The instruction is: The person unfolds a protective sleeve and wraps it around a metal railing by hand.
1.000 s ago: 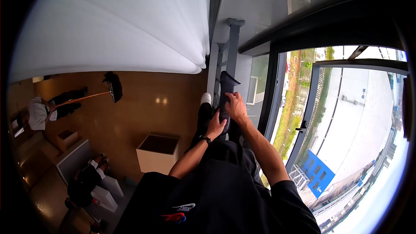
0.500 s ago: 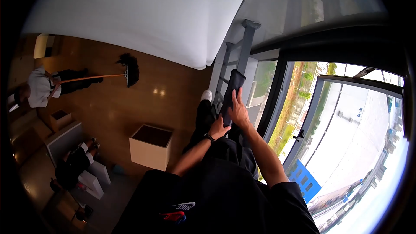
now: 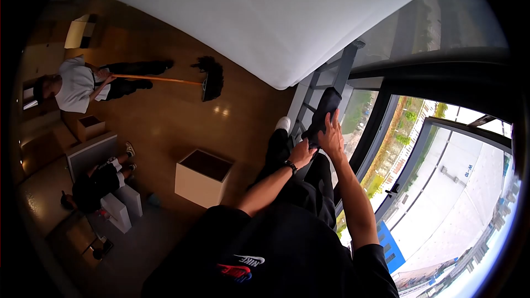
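A dark, rolled cloth-like bundle (image 3: 324, 107) lies slantwise in front of me, along a grey metal ladder (image 3: 345, 66). My left hand (image 3: 302, 153), with a black watch on the wrist, is closed round the bundle's lower end. My right hand (image 3: 332, 137) rests against its right side, fingers apart and stretched upward. The bundle's exact nature is unclear. A white shoe of mine (image 3: 283, 123) shows beside the ladder.
A white curtain (image 3: 243, 16) hangs above the ladder. Right of me is an open window (image 3: 422, 149) with a grey frame. Below left stand a box (image 3: 201, 179), a person with a mop (image 3: 77, 85) and a seated person (image 3: 102, 185).
The view has turned, so the ladder and bundle lean further right. My right hand's fingers have spread along the bundle. The person with the mop appears further from the edge.
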Tool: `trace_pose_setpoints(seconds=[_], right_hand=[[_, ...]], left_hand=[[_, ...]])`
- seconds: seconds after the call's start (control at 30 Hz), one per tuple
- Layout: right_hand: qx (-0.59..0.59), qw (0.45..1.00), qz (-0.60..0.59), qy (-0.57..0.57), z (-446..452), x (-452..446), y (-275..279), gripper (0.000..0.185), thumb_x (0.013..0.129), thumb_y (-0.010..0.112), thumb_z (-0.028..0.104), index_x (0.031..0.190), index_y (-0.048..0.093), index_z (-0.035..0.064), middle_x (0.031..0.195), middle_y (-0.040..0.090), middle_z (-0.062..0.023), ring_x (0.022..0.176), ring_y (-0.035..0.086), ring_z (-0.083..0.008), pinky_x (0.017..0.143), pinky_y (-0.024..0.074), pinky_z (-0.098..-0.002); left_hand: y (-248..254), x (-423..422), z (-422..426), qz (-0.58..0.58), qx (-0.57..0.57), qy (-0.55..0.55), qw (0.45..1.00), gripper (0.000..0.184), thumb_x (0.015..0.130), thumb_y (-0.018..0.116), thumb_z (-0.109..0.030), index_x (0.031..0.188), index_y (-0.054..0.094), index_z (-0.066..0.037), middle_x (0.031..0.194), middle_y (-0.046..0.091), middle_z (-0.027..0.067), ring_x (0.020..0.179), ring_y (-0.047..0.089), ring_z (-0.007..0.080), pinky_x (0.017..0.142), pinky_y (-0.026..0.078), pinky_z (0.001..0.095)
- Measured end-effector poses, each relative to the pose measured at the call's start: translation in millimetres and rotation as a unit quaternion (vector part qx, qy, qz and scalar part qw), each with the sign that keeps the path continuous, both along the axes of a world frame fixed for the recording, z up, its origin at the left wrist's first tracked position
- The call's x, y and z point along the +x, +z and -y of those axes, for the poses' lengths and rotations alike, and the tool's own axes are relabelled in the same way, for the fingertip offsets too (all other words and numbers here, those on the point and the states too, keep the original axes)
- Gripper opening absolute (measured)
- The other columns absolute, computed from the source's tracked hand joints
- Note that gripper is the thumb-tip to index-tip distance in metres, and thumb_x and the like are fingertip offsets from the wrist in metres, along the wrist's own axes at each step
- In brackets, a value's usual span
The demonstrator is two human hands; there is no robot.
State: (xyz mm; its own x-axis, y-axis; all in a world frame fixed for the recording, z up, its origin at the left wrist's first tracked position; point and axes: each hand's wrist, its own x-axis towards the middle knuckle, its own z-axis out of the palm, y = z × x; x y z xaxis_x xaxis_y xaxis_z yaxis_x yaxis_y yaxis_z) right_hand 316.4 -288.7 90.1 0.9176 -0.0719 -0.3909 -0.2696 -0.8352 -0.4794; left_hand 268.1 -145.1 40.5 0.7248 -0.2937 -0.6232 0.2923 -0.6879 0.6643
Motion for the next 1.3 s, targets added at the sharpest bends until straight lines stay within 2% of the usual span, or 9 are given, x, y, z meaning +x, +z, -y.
trace_pose_setpoints(seconds=[0.13,0.27,0.4,0.6,0.83,0.93,0.97,1.1,1.3], right_hand=[[-0.025,0.998,-0.054,0.037,-13.1,-17.9,11.1,0.084,0.076,0.065,0.013,0.15,0.025,-0.0008,0.159,0.014,-0.0226,0.14,0.029,-0.0441,0.113,0.0349,-0.0428],[-0.068,0.992,-0.065,0.083,-26.4,-61.2,17.9,0.093,0.071,0.068,0.012,0.151,0.023,0.0002,0.159,0.014,-0.0221,0.145,0.019,-0.0433,0.11,0.0312,-0.0554],[-0.041,0.991,-0.096,0.084,-39.1,-92.8,18.6,0.096,0.071,0.069,0.013,0.152,0.02,0.0005,0.16,0.012,-0.0221,0.146,0.016,-0.0422,0.112,0.0279,-0.057],[-0.053,0.994,-0.083,0.053,-30.3,-47.4,17.6,0.087,0.074,0.064,0.016,0.15,0.025,-0.0015,0.159,0.017,-0.0199,0.147,0.017,-0.0402,0.113,0.026,-0.0582],[-0.097,0.993,-0.037,0.062,-13.3,-10.9,-3.4,0.083,0.076,0.065,0.021,0.146,0.029,-0.0069,0.155,0.023,-0.0268,0.145,0.022,-0.0423,0.114,0.0277,-0.0518],[-0.064,0.997,-0.009,0.05,-22.9,-33.2,2.6,0.079,0.076,0.063,0.019,0.142,0.034,-0.0111,0.152,0.025,-0.0324,0.142,0.027,-0.0438,0.114,0.0296,-0.0484],[-0.084,0.993,-0.033,0.075,-28.5,-44.2,10.9,0.077,0.082,0.063,0.023,0.143,0.031,-0.0126,0.152,0.026,-0.0321,0.142,0.027,-0.0424,0.114,0.0312,-0.0477],[-0.076,0.994,-0.018,0.082,-49.3,-95.9,7.4,0.073,0.084,0.06,0.025,0.141,0.035,-0.0138,0.15,0.028,-0.0343,0.14,0.031,-0.0448,0.112,0.0327,-0.0479],[-0.051,0.996,-0.035,0.062,-48.5,-89.4,1.8,0.067,0.085,0.055,0.022,0.139,0.037,-0.0139,0.148,0.03,-0.0351,0.139,0.031,-0.0457,0.112,0.0323,-0.0475]], left_hand=[[10.0,1.4,-6.9,0.015,-0.017,-0.002,1.0,0.045,0.084,0.068,-0.031,0.109,0.053,0.003,0.096,0.066,0.0279,0.092,0.063,0.0441,0.078,0.052,0.0497],[-8.6,-31.1,-14.5,-0.006,0.008,-0.047,0.999,0.052,0.08,0.071,-0.03,0.111,0.05,0.006,0.093,0.066,0.0298,0.088,0.064,0.0453,0.076,0.053,0.0514],[1.9,-44.8,-26.6,-0.046,0.03,-0.09,0.994,0.045,0.082,0.068,-0.025,0.109,0.051,0.007,0.091,0.066,0.0298,0.087,0.065,0.045,0.076,0.054,0.0516],[8.5,-18.7,-11.7,0.017,0.019,-0.024,0.999,0.027,0.088,0.061,-0.023,0.096,0.058,0.003,0.087,0.065,0.0286,0.086,0.063,0.046,0.075,0.051,0.052],[-12.4,10.2,9.6,0.124,0.01,0.0,0.992,0.035,0.093,0.055,-0.033,0.089,0.058,0.002,0.081,0.064,0.0279,0.082,0.062,0.046,0.071,0.05,0.0525],[-10.3,-11.2,2.4,0.083,0.027,-0.02,0.996,0.036,0.094,0.053,-0.032,0.086,0.058,0.002,0.079,0.065,0.0273,0.08,0.063,0.0451,0.071,0.05,0.0522],[-6.1,-20.7,-2.5,0.064,0.022,-0.025,0.997,0.035,0.091,0.057,-0.033,0.084,0.059,0.002,0.079,0.065,0.027,0.08,0.064,0.0444,0.071,0.051,0.0524],[-7.2,-56.8,-26.0,0.012,0.036,-0.084,0.996,0.034,0.084,0.065,-0.033,0.085,0.062,0.001,0.084,0.066,0.0274,0.083,0.065,0.0441,0.073,0.052,0.0515],[-21.3,-50.4,-23.5,0.007,0.013,-0.083,0.996,0.032,0.085,0.063,-0.031,0.085,0.062,0.002,0.087,0.066,0.0271,0.087,0.064,0.0441,0.074,0.051,0.0508]])
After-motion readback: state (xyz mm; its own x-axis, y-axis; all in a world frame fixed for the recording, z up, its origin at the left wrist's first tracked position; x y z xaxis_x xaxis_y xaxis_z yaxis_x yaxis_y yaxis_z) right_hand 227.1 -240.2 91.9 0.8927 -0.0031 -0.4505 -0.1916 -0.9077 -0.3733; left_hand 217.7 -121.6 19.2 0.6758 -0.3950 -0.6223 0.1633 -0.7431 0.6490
